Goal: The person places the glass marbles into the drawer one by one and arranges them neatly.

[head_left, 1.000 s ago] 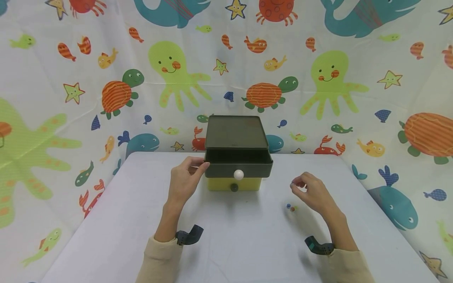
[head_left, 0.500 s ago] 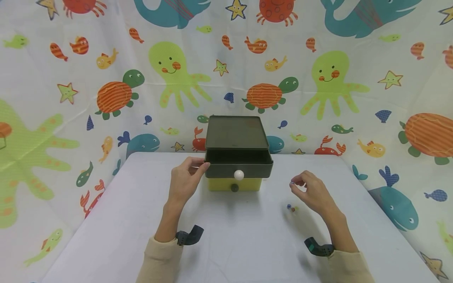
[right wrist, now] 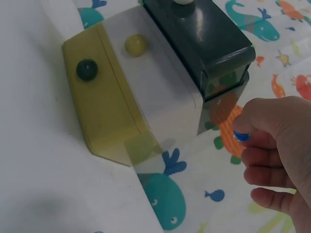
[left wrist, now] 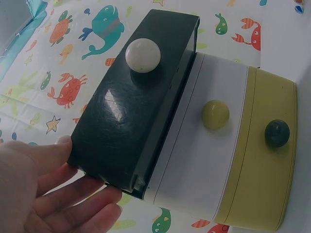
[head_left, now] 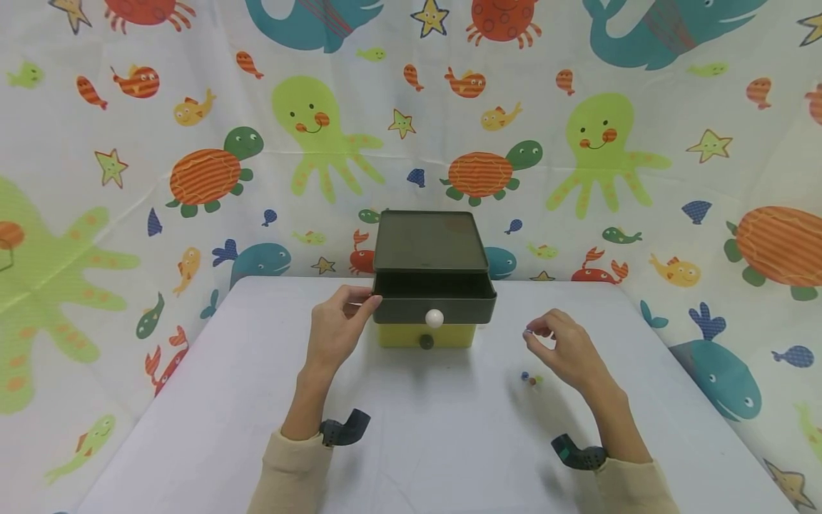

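A small three-tier drawer box stands at the back middle of the table, its dark green top drawer [head_left: 398,311] pulled out. My left hand [head_left: 337,325] holds that drawer by its left front corner; in the left wrist view the thumb [left wrist: 53,153] lies on the front face and the fingers reach round the side. To the right of the box, my right hand [head_left: 568,350] is raised over the table. Its thumb and index finger pinch a small blue marble [right wrist: 241,136], mostly covered by the fingertips. Several more small marbles [head_left: 525,376] lie on the table below this hand.
Under the dark drawer sit a white drawer [left wrist: 204,131] with a yellow knob and a yellow drawer [left wrist: 267,145] with a dark knob. A sea-animal cloth [head_left: 411,100] hangs behind the white table [head_left: 437,442].
My right hand has edged slightly left and up with the marble. The left hand keeps its hold on the drawer, which has not moved.
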The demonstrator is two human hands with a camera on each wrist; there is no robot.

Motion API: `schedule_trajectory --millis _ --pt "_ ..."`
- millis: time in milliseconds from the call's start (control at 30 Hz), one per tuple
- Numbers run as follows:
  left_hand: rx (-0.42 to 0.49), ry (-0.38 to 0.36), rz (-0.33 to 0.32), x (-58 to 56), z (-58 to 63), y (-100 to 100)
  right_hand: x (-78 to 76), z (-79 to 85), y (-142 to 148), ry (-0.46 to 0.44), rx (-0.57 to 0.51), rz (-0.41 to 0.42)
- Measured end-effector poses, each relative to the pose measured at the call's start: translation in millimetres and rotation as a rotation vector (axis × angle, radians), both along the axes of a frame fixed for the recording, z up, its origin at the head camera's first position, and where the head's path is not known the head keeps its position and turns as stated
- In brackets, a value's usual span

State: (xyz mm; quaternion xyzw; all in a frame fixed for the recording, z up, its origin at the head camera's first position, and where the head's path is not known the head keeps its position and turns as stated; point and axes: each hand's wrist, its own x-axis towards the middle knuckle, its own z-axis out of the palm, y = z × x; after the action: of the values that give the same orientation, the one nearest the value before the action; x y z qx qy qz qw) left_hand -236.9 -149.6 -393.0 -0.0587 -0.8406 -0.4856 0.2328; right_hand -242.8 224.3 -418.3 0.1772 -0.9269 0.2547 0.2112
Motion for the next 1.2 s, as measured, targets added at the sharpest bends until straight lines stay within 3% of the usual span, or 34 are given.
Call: schedule_trajectory --millis 700,1200 --pt "-0.015 0.033 0.000 0.9 -1.3 2 11.2 4.1 -15 0.183 -0.002 0.034" --pt "-0.009 0.042 0.010 1.0 -3.6 1 11.2 11.7 -26 0.257 -0.008 0.056"
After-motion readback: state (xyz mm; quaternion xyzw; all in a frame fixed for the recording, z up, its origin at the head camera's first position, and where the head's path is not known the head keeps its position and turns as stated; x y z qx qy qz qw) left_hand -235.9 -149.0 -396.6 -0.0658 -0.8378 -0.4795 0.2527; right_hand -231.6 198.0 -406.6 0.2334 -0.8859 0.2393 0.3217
